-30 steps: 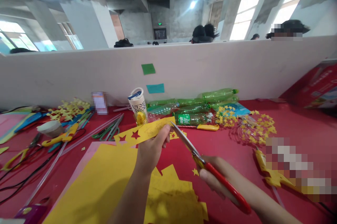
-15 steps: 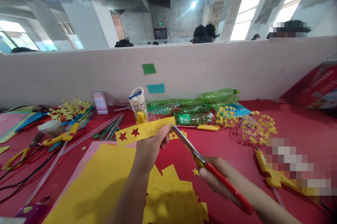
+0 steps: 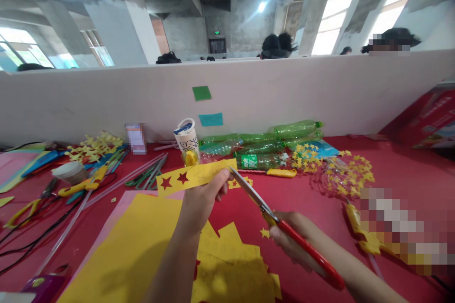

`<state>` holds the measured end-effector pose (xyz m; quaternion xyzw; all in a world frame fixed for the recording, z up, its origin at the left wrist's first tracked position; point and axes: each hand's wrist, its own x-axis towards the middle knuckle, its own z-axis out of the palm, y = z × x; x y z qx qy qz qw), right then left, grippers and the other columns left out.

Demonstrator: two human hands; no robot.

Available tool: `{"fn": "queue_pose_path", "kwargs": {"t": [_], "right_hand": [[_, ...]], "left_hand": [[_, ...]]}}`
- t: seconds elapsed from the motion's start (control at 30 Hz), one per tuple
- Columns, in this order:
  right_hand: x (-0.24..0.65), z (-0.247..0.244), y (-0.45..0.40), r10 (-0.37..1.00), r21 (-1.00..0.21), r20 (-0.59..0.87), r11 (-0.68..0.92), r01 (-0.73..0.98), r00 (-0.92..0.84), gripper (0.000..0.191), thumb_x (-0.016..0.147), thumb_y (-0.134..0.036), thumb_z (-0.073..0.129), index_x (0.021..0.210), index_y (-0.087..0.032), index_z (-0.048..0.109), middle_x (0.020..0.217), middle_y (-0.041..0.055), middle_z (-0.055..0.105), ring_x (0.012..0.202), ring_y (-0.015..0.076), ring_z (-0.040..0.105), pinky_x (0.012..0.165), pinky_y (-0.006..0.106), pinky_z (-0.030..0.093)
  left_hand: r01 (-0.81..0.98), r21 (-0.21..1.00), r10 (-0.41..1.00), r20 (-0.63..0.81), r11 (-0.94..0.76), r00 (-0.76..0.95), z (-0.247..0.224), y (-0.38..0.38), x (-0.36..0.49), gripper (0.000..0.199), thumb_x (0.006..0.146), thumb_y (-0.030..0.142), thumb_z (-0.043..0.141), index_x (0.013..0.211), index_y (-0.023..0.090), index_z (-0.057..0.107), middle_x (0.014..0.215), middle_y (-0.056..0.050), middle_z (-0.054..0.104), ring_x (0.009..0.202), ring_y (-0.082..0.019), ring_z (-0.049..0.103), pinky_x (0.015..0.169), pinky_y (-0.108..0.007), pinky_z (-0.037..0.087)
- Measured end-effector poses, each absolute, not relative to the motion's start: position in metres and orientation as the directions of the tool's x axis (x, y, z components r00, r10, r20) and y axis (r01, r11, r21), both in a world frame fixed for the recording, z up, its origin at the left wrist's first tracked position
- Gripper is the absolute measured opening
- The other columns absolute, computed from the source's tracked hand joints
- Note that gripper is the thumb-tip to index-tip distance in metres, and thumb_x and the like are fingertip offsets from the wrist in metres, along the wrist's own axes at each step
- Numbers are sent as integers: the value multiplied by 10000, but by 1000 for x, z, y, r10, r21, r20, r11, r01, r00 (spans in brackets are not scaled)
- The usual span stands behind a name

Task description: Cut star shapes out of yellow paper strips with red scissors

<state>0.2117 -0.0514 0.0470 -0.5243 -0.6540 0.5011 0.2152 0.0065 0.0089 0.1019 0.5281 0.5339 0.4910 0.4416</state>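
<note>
Between the thumb and fingers of my left hand [image 3: 204,198] is a yellow paper strip [image 3: 192,177], held up over the table. Two star-shaped holes show near the strip's left end, with faint drawn lines farther right. My right hand [image 3: 291,236] grips red-handled scissors [image 3: 309,251]. The blade tips meet the strip's right end, close to my left thumb; whether they are cutting into it I cannot tell. Under my arms lie a large yellow sheet [image 3: 135,236] and a pile of yellow paper pieces [image 3: 231,265]. A small cut star [image 3: 265,233] rests beside my right hand.
Green plastic bottles [image 3: 259,146] lie along the white partition [image 3: 106,99], near a paper cup [image 3: 186,137]. Yellow star clusters [image 3: 348,172] and a yellow glue gun [image 3: 366,236] are at right. Another glue gun [image 3: 87,184], green scissors [image 3: 149,175] and cables occupy the left.
Both hands hold nearly the same pose. The scissor handles have shifted very slightly right and down, while the tips stay at the strip's right end.
</note>
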Motion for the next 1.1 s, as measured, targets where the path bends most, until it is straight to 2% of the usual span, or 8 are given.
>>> {"fn": "queue_pose_path", "kwargs": {"t": [0.4, 1.1], "right_hand": [[215, 36, -50, 915, -884, -197, -11, 467, -352, 344, 927, -416, 493, 681, -210, 367, 507, -86, 395, 379, 51, 337, 398, 210, 199], [213, 50, -50, 912, -845, -248, -38, 534, -328, 376, 922, -421, 475, 635, -209, 354, 490, -75, 413, 383, 64, 365, 407, 210, 207]], "left_hand": [[137, 990, 998, 30, -23, -49, 98, 11, 6, 365, 771, 419, 578, 491, 189, 537, 496, 21, 499, 499, -109, 458, 530, -245, 367], [103, 995, 997, 12, -4, -76, 97, 13, 9, 351, 761, 404, 597, 491, 181, 566, 517, 9, 524, 513, -108, 464, 520, -232, 385]]}}
